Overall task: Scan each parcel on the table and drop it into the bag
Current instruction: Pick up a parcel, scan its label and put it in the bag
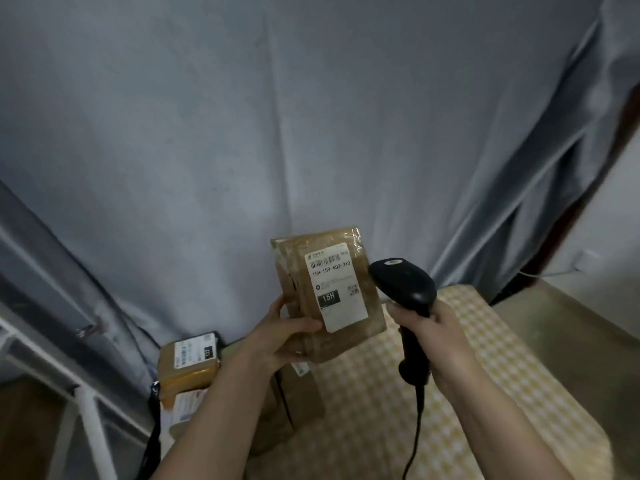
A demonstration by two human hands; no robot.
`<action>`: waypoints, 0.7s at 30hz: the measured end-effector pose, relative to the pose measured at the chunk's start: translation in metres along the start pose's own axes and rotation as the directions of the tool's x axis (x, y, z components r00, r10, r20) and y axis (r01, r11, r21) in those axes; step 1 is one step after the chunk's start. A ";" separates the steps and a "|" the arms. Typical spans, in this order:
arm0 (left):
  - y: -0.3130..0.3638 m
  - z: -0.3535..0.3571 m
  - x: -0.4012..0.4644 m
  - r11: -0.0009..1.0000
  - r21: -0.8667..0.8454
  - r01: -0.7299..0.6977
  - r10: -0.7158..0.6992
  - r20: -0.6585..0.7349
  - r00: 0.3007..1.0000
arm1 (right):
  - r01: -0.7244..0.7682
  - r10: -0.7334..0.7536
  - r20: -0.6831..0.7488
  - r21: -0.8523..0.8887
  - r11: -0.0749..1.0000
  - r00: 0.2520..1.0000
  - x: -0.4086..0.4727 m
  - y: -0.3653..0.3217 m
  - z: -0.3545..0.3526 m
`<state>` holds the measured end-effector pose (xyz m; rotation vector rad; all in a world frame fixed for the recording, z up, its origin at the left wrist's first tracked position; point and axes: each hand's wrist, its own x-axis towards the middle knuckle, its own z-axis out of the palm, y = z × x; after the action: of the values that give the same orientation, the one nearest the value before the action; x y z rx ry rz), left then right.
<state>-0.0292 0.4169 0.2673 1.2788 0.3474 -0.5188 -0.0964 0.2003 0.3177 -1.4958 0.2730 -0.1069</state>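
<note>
Scan step: parcel (pixel 329 292) up, scanner (pixel 403 285) just beside its label.
Left hand (pixel 287 337) grips the parcel's lower edge above the table (pixel 485 358)'s far-left corner; right hand (pixel 433 337) wraps the scanner handle. Next: aim at barcode, then bag (pixel 156 410) off the left edge.

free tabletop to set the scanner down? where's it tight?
Bare checked tablecloth lies right of the right hand and scanner, out to the table's right edge, and in front near its cable. It is crowded on the left: a brown box sits under the left hand holding the parcel, with stacked parcels beyond the table's left edge.
</note>
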 end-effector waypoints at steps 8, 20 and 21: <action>-0.040 0.085 0.005 0.992 0.121 0.033 -0.040 0.056 0.998 | 0.024 -0.017 -0.111 0.060 0.998 0.994 -0.021 0.002 -0.098; -0.177 0.396 0.014 0.951 0.286 0.116 -0.227 0.396 0.890 | -0.056 0.072 -0.432 0.048 0.997 0.899 -0.095 0.011 -0.394; -0.189 0.419 0.012 0.946 0.293 0.135 -0.253 0.415 0.874 | -0.075 0.086 -0.452 0.043 0.996 0.888 -0.102 0.013 -0.417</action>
<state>-0.1384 -0.0273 0.2164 1.3318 0.0178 -1.0401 -0.2977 -0.1785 0.2948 -1.4189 0.7090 -0.3956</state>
